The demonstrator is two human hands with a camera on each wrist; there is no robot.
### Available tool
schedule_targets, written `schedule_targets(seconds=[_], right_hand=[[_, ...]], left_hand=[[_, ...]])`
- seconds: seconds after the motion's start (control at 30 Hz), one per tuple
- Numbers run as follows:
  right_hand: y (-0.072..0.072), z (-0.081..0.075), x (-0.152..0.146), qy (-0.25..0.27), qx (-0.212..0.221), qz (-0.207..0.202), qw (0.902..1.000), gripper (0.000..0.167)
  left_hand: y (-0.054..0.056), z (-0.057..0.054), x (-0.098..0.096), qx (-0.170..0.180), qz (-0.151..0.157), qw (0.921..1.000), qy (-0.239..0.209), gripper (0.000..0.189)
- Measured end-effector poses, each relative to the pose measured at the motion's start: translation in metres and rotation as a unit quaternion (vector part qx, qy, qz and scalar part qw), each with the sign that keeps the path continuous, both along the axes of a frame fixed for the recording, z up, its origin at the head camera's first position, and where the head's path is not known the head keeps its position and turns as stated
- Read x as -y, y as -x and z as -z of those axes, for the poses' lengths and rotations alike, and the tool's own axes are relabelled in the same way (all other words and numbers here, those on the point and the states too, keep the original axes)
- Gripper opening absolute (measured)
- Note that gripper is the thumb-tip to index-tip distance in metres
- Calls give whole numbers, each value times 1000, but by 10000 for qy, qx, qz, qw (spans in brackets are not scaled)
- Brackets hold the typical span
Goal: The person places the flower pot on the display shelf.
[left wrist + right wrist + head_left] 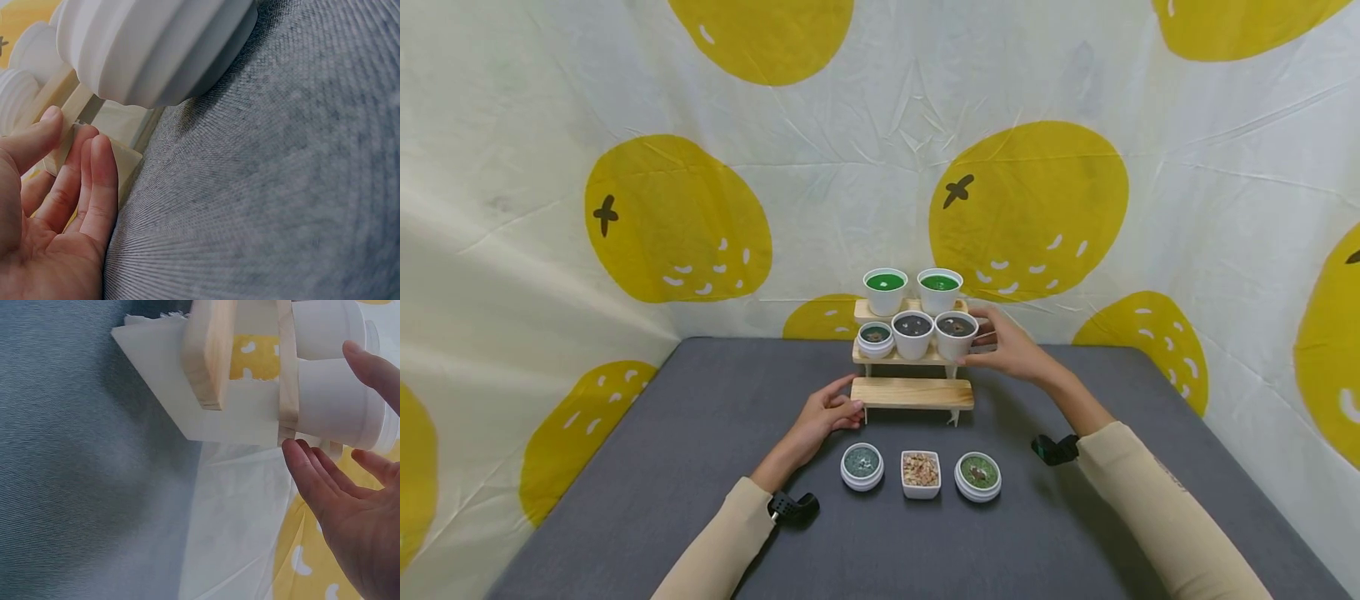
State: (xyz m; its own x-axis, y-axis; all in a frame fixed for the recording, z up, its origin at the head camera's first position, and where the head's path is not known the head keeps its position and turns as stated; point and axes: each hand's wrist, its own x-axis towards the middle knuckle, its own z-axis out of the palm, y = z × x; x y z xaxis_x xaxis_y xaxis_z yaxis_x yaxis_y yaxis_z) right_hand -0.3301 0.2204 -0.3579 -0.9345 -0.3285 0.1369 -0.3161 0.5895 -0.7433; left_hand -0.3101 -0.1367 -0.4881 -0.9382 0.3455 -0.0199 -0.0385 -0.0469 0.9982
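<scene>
A tiered wooden stand (912,393) stands on the dark cloth. My left hand (829,414) holds the left end of its lowest step, thumb on the near side and fingers behind. My right hand (1011,346) is at the right end of the middle step. Its fingers are spread beside a white cup with dark filling (956,327), and in the right wrist view the fingertips (294,453) meet the step's end. Another dark-filled cup (913,325) and a small ribbed jar (876,335) share that step. Two green-filled cups (885,283) (939,283) occupy the top step.
In front of the stand sit a ribbed jar with grey-green contents (862,462), a square dish of beige bits (921,471) and a ribbed jar with green contents (978,473). A white curtain with yellow fruit prints (850,200) hangs behind the table (700,400).
</scene>
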Motion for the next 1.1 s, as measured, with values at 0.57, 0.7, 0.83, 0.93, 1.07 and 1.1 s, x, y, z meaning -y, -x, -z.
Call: schedule_targets(seconds=[0.57,0.7,0.83,0.93,1.07,1.1], right_hand=[[-47,11,-4,82,-782,243,9966,93],[-60,13,-3,-183,-1844,489,9815,86],[-70,11,-1,-71,-2364,318,9711,73],[-77,11,0,31,-2092,15,9779,67],[-86,14,2,-72,-1264,-524,9906,67],[-87,15,3,-107,-1068,-693,9918,68]], left_hand=[[1,-2,1,-14,28,10000,40,69],[0,0,1,-21,24,10000,60,70],[1,0,1,-42,14,10000,33,69],[1,-1,1,-47,35,10000,12,68],[1,-1,1,-42,44,10000,20,68],[1,-1,1,-40,41,10000,30,68]])
